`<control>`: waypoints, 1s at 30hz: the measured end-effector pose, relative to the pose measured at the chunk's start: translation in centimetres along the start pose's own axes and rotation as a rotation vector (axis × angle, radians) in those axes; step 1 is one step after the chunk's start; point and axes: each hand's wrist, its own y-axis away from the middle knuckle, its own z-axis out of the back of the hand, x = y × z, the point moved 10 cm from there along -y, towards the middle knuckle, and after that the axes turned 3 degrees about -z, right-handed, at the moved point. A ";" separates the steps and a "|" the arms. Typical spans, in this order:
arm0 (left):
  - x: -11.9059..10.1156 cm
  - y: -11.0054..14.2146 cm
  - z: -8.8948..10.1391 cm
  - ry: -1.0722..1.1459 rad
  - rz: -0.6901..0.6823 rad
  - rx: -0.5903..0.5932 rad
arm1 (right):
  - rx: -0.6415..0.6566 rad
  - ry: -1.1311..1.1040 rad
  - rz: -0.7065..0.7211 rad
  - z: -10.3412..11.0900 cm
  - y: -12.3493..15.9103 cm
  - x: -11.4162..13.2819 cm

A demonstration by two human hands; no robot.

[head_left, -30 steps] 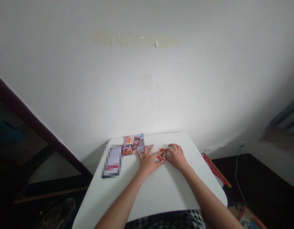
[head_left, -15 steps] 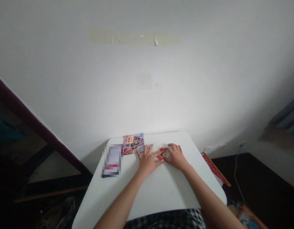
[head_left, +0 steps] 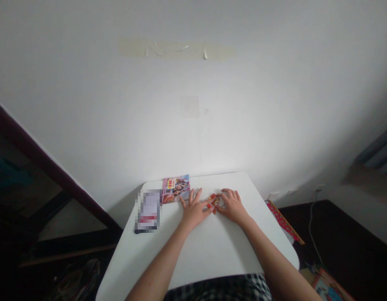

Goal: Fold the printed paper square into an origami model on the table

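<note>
A small piece of orange-red printed paper, apparently folded, lies on the white table between my hands. My left hand presses and grips its left side with thumb and index finger, while the other fingers spread out on the tabletop. On the right side, the thumb and index finger of my right hand pinch the paper; the remaining fingers are bent above the table. My fingers cover part of the paper, so its exact folds are hard to make out. Beside my left fingertips lies a colourful printed leaflet.
Left of the leaflet lies a blurred, phone-shaped item with a dark edge. The wall rises behind the table. To the right are a red patterned item with a yellowish edge and a pale cable.
The left thumb has drawn slightly back and left, and more of the paper's lower part shows. Both hands otherwise stay in place on the paper.
</note>
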 end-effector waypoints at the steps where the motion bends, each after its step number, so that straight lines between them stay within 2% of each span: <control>1: 0.0 0.0 0.0 -0.001 0.001 -0.002 | -0.004 0.004 0.000 0.1 0.0 0.1; 24: -0.1 0.0 0.1 0.007 0.019 -0.015 | 0.014 0.027 0.031 0.9 0.4 1.2; 30: 0.1 -0.1 -0.1 0.015 0.015 -0.011 | 0.040 0.005 0.047 0.5 0.5 1.0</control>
